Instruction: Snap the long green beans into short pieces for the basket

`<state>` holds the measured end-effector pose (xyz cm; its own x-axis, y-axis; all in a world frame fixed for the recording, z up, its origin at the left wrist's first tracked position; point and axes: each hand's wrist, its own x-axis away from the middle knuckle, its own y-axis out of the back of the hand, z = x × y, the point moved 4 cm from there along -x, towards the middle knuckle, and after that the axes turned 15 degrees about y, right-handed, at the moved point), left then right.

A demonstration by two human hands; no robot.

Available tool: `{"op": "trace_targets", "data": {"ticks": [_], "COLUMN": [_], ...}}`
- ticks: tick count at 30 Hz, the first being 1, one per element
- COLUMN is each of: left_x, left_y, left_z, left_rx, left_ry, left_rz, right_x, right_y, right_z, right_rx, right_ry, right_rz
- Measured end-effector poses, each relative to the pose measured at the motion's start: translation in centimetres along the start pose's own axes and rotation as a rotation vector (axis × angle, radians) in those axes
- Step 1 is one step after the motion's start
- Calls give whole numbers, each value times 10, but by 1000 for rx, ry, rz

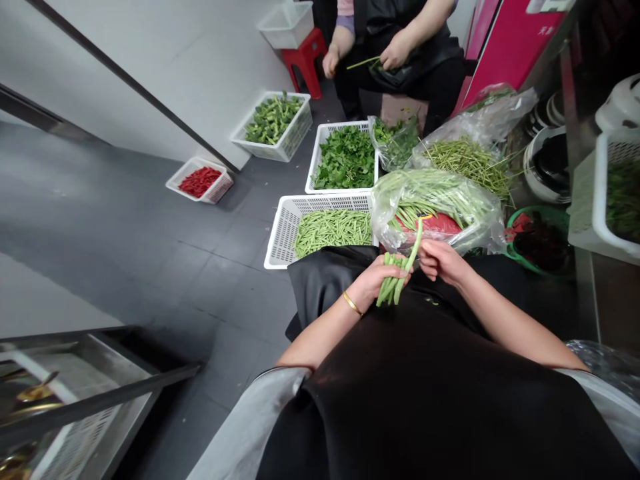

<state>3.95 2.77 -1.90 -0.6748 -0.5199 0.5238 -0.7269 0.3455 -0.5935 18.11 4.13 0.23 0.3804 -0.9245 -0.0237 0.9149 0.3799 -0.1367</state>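
Observation:
My left hand (377, 279) is closed around a small bunch of green bean pieces (387, 287). One longer green bean (415, 245) stands up out of that grip, slanting to the right. Beside its upper part is my right hand (443, 261), fingers curled in and thumb pressed to them. Whether those fingertips pinch the bean or a bit of it is hidden. Just beyond my hands lies an open clear plastic bag of long beans (450, 190), with a red packet (437, 227) in it. A white basket (283, 233) of cut beans (333, 230) stands ahead to the left.
White baskets hold leafy greens (345, 157), green vegetable pieces (273, 120) and red peppers (200, 181). Bagged green stems (465, 160) lie right of centre. A co-worker's hand (397, 50) holds a green stem opposite. A metal rack (145, 380) stands lower left.

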Motion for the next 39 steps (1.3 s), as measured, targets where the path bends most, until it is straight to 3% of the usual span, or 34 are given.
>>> {"op": "trace_targets", "data": {"ticks": [2, 4, 6, 8, 10, 12, 14, 16, 21, 23, 25, 29, 35, 39], "left_x": [0, -3, -7, -12, -12, -7, 0, 3, -1, -2, -1, 1, 8, 9], "left_y": [-1, -4, -6, -5, 1, 10, 15, 14, 1, 3, 5, 6, -2, -10], "left_z": [2, 6, 9, 8, 1, -10, -22, -29, -24, -20, -17, -15, -13, -11], "left_rx": [-72, -71, 27, 171, 301, 355, 308, 167, -199, -177, -118, -139, -233, -187], "left_ry": [28, 54, 47, 4, -87, -209, -309, -346, -254, -223, -196, -164, -84, -86], "left_rz": [18, 47, 29, -38, -141, -259, -350, -353, -301, -298, -228, -99, -15, -39], "right_x": [3, 1, -6, -10, -10, -7, -1, 6, 12, 13, 15, 17, 24, 25], "right_y": [-1, -1, 2, 7, 12, 12, 3, -12, -28, -26, -18, 1, -9, -7], "right_z": [-4, -4, 0, 5, 3, -4, -17, -28, -30, -23, -10, 19, 33, 32], "right_rx": [19, 243, 588, 894, 1031, 984, 847, 768, 937, 871, 699, 509, 830, 1059], "right_ry": [-80, -1, 196, 356, 375, 282, 139, 34, 20, 31, 35, 152, 446, 566], "right_rz": [137, 191, 68, -148, -299, -288, -98, 119, 259, 365, 369, 111, 305, 263]}}
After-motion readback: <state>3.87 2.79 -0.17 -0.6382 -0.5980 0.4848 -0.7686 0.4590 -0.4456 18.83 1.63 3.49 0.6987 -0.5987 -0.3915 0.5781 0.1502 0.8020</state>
